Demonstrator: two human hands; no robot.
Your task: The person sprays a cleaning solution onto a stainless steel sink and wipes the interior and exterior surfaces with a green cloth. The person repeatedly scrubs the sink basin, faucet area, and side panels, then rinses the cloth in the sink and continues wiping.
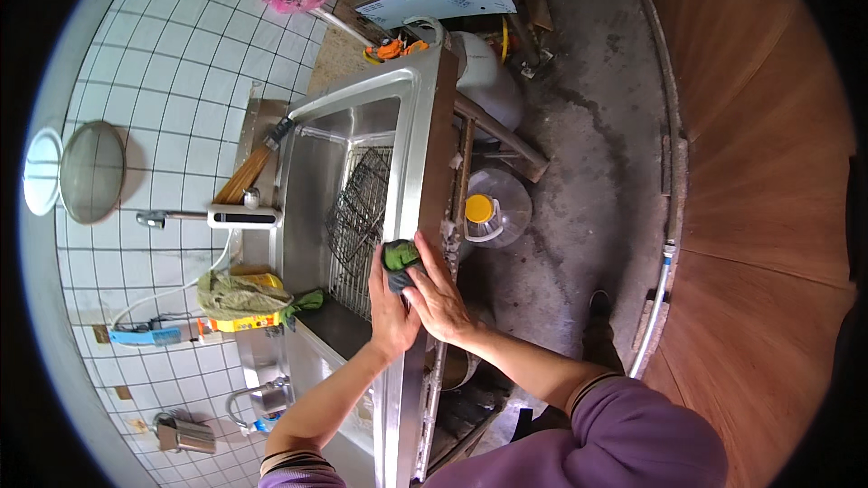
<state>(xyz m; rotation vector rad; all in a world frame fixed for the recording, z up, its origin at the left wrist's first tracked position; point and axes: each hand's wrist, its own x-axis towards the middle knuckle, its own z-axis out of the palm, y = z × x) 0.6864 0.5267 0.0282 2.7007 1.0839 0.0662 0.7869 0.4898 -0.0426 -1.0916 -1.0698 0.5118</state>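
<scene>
A small wad of green and dark grey cloth [401,262] lies between my two hands, over the front rim of a stainless steel sink [412,169]. My left hand [392,315] presses against its left side, fingers pointing away from me. My right hand [439,298] is on its right side, with fingers spread over the lower part of the wad. Inside the basin, a dark wire rack [359,207] rests on a metal grate [349,288]. Whether the wad touches the rim cannot be seen.
Behind the basin are a bamboo brush [247,173], a faucet [244,217] and a draped green cloth [241,295]. On the floor right of the sink stand a clear jug with a yellow cap [479,209] and a gas cylinder [485,74]. A wooden panel [759,183] borders the right side.
</scene>
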